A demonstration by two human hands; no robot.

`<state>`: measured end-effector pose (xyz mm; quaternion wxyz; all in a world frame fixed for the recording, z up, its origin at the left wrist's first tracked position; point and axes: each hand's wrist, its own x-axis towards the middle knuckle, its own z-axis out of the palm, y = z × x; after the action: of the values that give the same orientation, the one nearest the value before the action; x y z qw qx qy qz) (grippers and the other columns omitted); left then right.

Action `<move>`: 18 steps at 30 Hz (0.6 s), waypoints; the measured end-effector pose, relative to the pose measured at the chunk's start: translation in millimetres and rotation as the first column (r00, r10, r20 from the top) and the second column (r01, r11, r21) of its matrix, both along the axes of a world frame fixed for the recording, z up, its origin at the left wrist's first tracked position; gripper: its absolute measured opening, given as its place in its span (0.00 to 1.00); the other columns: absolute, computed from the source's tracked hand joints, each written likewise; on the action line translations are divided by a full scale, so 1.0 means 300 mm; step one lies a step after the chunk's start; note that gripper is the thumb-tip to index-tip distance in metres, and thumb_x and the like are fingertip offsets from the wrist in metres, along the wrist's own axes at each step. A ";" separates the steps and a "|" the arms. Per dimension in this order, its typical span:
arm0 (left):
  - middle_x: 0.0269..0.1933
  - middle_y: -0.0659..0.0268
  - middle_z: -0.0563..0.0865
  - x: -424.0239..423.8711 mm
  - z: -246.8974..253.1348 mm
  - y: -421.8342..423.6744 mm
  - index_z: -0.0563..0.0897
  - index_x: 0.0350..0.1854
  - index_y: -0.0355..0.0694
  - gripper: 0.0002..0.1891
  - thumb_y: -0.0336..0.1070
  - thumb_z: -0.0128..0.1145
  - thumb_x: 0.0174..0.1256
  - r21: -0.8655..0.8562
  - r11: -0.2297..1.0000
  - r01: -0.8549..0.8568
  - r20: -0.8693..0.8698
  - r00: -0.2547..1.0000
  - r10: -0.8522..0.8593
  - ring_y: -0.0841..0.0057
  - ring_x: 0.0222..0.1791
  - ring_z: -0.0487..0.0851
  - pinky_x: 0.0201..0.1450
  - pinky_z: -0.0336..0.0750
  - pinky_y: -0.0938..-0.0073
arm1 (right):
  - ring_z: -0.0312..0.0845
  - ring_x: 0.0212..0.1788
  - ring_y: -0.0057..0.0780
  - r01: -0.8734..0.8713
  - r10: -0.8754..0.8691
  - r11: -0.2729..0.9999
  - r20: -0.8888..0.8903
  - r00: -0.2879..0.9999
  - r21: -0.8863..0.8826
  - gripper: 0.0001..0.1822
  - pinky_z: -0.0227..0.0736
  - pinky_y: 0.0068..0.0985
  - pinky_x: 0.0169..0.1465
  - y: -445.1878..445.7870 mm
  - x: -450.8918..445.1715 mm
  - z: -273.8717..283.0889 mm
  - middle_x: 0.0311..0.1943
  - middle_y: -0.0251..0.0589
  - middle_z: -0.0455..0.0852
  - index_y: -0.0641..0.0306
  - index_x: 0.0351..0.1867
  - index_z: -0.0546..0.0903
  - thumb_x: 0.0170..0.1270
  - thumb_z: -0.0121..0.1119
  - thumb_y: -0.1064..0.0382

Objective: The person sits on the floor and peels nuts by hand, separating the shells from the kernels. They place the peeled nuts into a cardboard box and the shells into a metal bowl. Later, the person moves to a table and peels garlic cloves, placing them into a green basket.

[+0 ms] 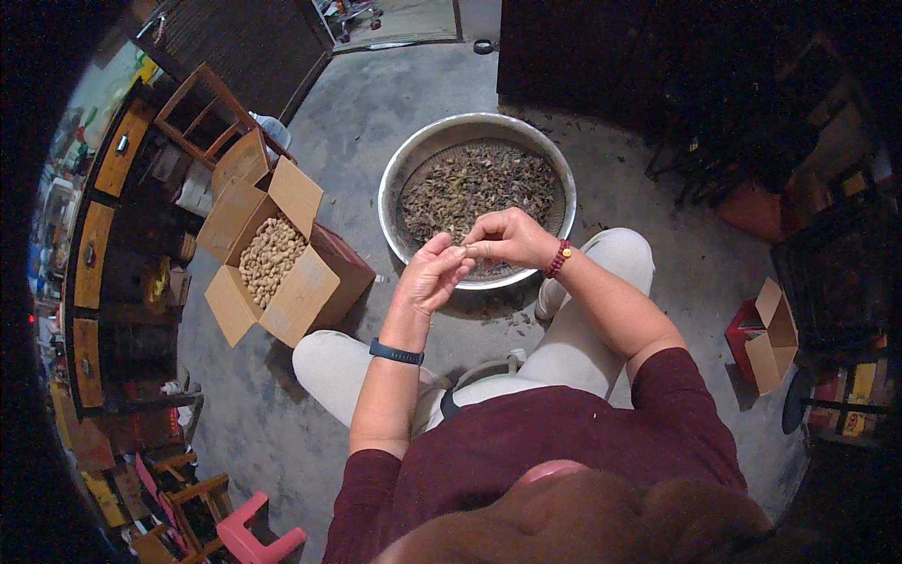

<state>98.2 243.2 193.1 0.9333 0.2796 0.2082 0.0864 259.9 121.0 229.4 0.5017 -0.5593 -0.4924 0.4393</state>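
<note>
Both my hands meet above the near rim of a large round metal basin [390, 163]. My left hand [435, 271], with a dark band at its wrist, is turned palm up, thumb and fingers bent together. My right hand [511, 240], wearing a red bead bracelet [558, 259], pinches with thumb and forefinger at the left fingertips. Something small and pale seems to be between the fingertips, too small to name. In the basin lies a heap of dry brownish plant bits or husks [479, 180] on a mesh-like surface. Left of the basin, an open cardboard box [296, 303] holds unshelled peanuts [271, 259].
A wooden chair [243, 158] stands behind the peanut box. Wooden drawers [88, 254] line the left side. A pink plastic stool [257, 532] is at lower left. A small open red box [743, 331] sits at right. Bits of debris lie on the concrete floor [352, 99].
</note>
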 end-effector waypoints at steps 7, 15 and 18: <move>0.35 0.61 0.83 0.006 0.000 -0.008 0.72 0.37 0.45 0.11 0.21 0.58 0.60 -0.014 1.000 -0.020 -0.021 1.000 0.020 0.72 0.32 0.85 0.32 0.83 0.81 | 0.78 0.26 0.13 0.019 -0.022 0.998 0.055 0.998 0.056 0.09 0.73 0.15 0.29 -0.002 -0.003 0.000 0.24 0.32 0.84 0.67 0.31 0.84 0.60 0.65 0.61; 0.34 0.61 0.82 0.018 0.024 -0.013 0.69 0.36 0.43 0.10 0.23 0.58 0.61 0.138 0.990 -0.041 -0.012 0.999 0.043 0.74 0.31 0.85 0.32 0.83 0.82 | 0.81 0.29 0.28 0.089 -0.161 0.976 0.383 0.910 0.199 0.09 0.74 0.26 0.35 0.004 -0.009 -0.002 0.26 0.42 0.85 0.66 0.30 0.84 0.55 0.67 0.61; 0.34 0.61 0.82 0.023 0.035 -0.022 0.69 0.36 0.41 0.10 0.23 0.57 0.61 0.190 0.980 -0.064 -0.014 0.998 0.068 0.75 0.31 0.85 0.33 0.83 0.81 | 0.81 0.30 0.30 0.083 -0.191 0.964 0.438 0.879 0.255 0.08 0.74 0.27 0.36 0.005 -0.009 -0.004 0.27 0.43 0.85 0.65 0.29 0.84 0.55 0.66 0.61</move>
<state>105.1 236.6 203.7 0.8969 0.3611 0.2175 0.1339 257.2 122.6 228.2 0.4621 -0.6193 -0.6029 0.1986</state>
